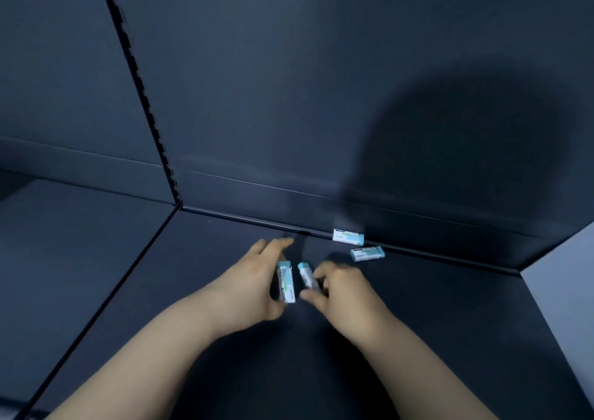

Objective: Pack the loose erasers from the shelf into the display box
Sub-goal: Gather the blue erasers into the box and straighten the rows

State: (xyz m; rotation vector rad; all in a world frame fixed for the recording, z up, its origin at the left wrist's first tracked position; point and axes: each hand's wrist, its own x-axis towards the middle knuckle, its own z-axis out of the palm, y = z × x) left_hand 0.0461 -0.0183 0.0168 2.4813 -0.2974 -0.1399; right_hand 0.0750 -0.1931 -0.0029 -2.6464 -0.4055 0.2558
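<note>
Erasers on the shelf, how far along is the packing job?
Nothing visibly packed: no display box is in view. In hand: the left hand grips one white-and-teal rectangular eraser, the right hand pinches a second eraser. Left: two more lie on the dark shelf by its back wall, the rear eraser and the nearer eraser.

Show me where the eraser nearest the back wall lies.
In the head view that eraser lies right of centre against the back wall, behind the other loose eraser and beyond the right hand.
</note>
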